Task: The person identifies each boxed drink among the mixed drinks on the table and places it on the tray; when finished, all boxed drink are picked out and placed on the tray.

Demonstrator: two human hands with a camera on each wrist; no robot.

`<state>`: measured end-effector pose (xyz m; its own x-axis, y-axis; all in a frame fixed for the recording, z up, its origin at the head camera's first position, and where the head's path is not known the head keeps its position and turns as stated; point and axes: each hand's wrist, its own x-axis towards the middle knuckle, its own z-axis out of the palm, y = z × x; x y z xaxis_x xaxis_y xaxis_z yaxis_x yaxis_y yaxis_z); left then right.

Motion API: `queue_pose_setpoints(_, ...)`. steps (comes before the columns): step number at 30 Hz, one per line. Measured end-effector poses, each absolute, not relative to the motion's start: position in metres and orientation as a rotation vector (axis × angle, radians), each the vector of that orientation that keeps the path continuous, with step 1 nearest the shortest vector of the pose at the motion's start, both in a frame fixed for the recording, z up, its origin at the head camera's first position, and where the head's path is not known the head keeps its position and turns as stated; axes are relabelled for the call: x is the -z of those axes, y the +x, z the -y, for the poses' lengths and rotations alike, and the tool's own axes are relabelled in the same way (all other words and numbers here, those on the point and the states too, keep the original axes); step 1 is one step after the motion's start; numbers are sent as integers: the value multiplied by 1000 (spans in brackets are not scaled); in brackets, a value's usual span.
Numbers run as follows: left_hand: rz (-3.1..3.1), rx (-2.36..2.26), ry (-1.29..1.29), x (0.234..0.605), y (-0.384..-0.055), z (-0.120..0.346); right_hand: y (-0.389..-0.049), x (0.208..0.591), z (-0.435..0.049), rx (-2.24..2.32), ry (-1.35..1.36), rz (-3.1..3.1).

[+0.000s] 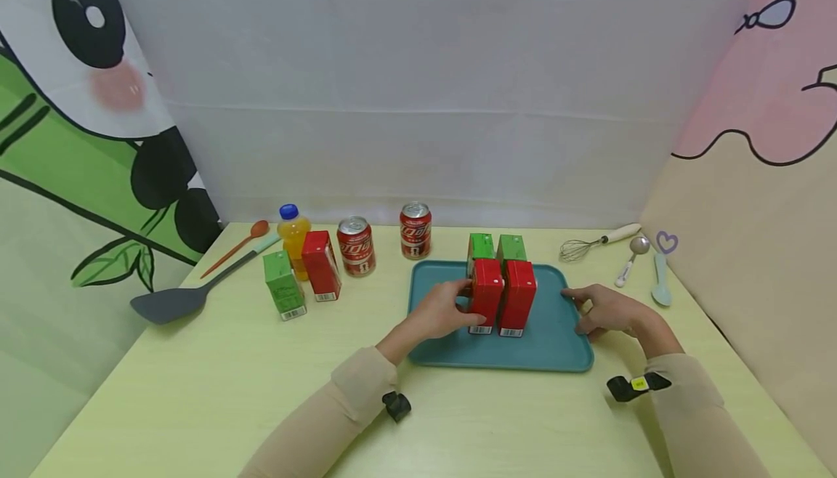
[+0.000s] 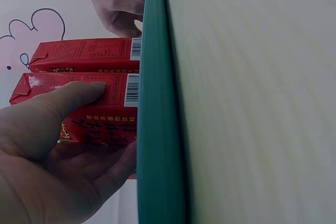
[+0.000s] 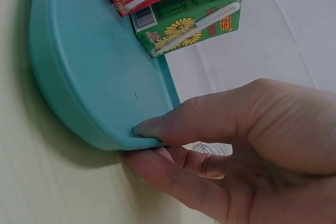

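Observation:
A teal tray (image 1: 556, 343) carries two red drink cartons in front and two green ones behind, all upright. My left hand (image 1: 445, 311) grips the front-left red carton (image 1: 487, 285) from its left side. In the left wrist view, the thumb (image 2: 79, 95) lies across the barcode side of that carton. Close beside it stands the other red carton (image 1: 520, 293). Green cartons (image 1: 512, 247) are partly hidden behind the red ones. At the tray's right edge, my right hand (image 1: 611, 311) pinches the rim, thumb (image 3: 157, 127) inside and fingers beneath.
Left of the tray stand a green carton (image 1: 283, 285), a red carton (image 1: 321, 267), an orange juice bottle (image 1: 294, 235) and two cans (image 1: 357, 249). A spatula (image 1: 173, 304) and red spoon (image 1: 238, 245) lie far left. A whisk (image 1: 588, 244) and spoons (image 1: 661, 282) lie right.

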<state>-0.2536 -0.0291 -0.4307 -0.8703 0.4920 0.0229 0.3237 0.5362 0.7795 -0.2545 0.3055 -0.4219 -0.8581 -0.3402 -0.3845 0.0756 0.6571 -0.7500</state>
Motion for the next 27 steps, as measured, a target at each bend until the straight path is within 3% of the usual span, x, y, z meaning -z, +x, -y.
queue_pose_setpoints(27,-2587,-1221,666,432,-251,29,-254,423,-306,1072,-204,-2387)
